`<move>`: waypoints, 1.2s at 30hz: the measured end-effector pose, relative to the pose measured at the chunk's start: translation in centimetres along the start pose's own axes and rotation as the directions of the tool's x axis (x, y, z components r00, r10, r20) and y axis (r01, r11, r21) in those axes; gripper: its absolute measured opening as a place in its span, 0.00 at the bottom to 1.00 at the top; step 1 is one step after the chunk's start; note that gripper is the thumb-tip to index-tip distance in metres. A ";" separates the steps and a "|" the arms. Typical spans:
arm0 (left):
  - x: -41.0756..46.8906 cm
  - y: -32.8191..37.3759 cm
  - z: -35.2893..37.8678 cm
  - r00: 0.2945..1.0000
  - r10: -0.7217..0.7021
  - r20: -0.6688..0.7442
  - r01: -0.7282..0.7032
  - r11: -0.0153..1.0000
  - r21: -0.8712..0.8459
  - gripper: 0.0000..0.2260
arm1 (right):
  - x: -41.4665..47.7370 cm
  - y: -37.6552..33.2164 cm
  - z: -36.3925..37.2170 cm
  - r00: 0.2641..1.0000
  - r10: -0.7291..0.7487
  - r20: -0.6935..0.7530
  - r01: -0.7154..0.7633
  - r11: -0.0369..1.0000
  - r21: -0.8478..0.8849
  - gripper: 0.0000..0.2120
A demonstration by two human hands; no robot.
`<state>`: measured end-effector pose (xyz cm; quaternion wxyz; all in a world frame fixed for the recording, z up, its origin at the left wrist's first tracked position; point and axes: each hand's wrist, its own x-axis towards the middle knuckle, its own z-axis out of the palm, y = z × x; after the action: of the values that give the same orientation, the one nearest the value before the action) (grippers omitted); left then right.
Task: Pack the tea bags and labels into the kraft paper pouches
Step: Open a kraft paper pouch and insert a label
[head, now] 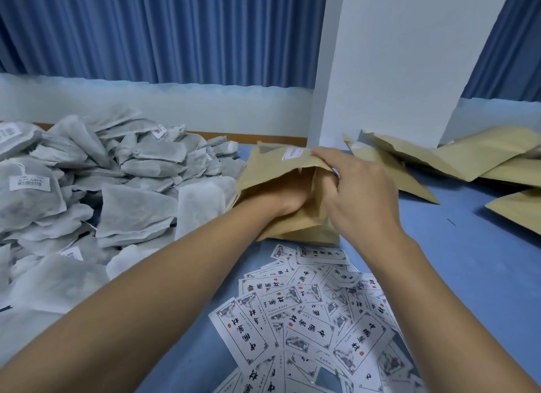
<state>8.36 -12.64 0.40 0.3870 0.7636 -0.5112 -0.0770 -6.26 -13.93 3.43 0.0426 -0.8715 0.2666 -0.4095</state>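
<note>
While the blue worktop (483, 275) carries a grey heap of tea bags (87, 193) at left, loose pouches (468, 158) lie far right and scattered labels (316, 319) nearest. At centre one kraft pouch (272, 170) gapes: the right hand (360, 193) pinches its upper lip, and the left hand (281, 199) is thrust inside, so I cannot tell how its fingers lie.

- Tan kraft paper pouch (272, 170): mouth open, rim pinched by right fingers (323, 156).
- Grey-white mesh tea bags (117, 187): heaped left of fingers.
- White printed paper labels (307, 313): scattered nearer than fingers.
- Spare tan pouches (483, 155): flat, right of fingers.
</note>
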 end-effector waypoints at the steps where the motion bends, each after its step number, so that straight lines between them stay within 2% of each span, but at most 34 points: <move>1: -0.9 0.2 0.2 1.000 -0.007 -0.003 0.007 0.999 -0.043 0.15 | 0.0 0.2 0.2 1.000 0.014 0.025 -0.013 0.999 -0.034 0.18; 3: -3.2 0.2 0.6 0.998 0.002 0.062 0.003 0.997 -0.080 0.19 | -0.1 0.5 0.6 0.996 0.049 0.076 -0.042 0.996 -0.083 0.17; 5: -6.3 0.0 0.8 0.981 0.091 0.171 -0.085 0.996 -0.040 0.22 | -0.2 0.6 0.7 0.989 0.090 0.116 -0.082 0.994 -0.073 0.18; 7: -9.3 -0.6 0.9 0.965 0.137 0.222 -0.123 0.989 -0.076 0.22 | -0.3 0.5 0.8 0.982 0.119 0.148 -0.112 0.992 -0.055 0.20; 9: -11.2 -1.5 1.0 0.977 0.155 0.150 -0.138 0.984 -0.116 0.19 | -0.5 0.2 0.9 0.978 0.126 0.164 -0.117 0.991 -0.060 0.20; 12: -13.4 -3.1 1.6 0.972 0.230 0.051 -0.226 0.971 -0.081 0.22 | -0.5 -0.1 0.8 0.978 0.132 0.159 -0.124 0.991 -0.059 0.19; 15: -14.6 -3.2 2.4 0.893 0.450 0.010 -0.445 0.881 0.160 0.21 | -0.2 -0.2 0.6 0.976 0.108 0.188 -0.094 0.992 -0.081 0.19; 17: -14.9 -2.6 3.2 0.861 0.509 0.030 -0.505 0.845 0.175 0.18 | -0.1 -0.2 0.3 0.974 0.103 0.203 -0.087 0.993 -0.086 0.19; 20: -14.5 -1.5 4.5 0.915 0.390 0.103 -0.401 0.910 0.111 0.20 | -0.3 -0.6 0.2 0.969 0.101 0.223 -0.092 0.994 -0.050 0.20; 22: -13.6 -0.7 5.3 0.948 0.294 0.120 -0.314 0.929 0.196 0.24 | -0.4 -0.8 0.4 0.968 0.094 0.233 -0.085 0.995 -0.049 0.21; 26: -12.7 1.0 6.9 0.976 0.192 0.102 -0.217 0.843 0.491 0.21 | -0.5 -0.3 0.5 0.958 0.116 0.261 -0.095 0.991 -0.091 0.25; 28: -12.7 1.4 7.5 0.986 0.161 0.053 -0.165 0.838 0.520 0.16 | -0.5 0.1 0.6 0.957 0.128 0.262 -0.105 0.990 -0.099 0.25; 31: -12.2 1.4 7.2 0.984 0.170 0.043 -0.167 0.834 0.526 0.12 | -0.5 0.5 0.6 0.961 0.124 0.248 -0.100 0.989 -0.105 0.25; 33: -12.0 1.3 6.6 0.981 0.190 0.037 -0.187 0.885 0.427 0.11 | -0.4 0.7 0.6 0.963 0.118 0.243 -0.095 0.990 -0.107 0.24; 36: -12.7 1.2 5.5 0.980 0.165 -0.111 -0.156 0.984 0.083 0.09 | -0.2 0.9 0.5 0.968 0.111 0.224 -0.088 0.990 -0.110 0.23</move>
<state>-1.26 -4.99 -6.11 0.3928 0.7368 -0.5500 0.0185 -6.35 -14.63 2.71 0.0504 -0.8995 0.3235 -0.2893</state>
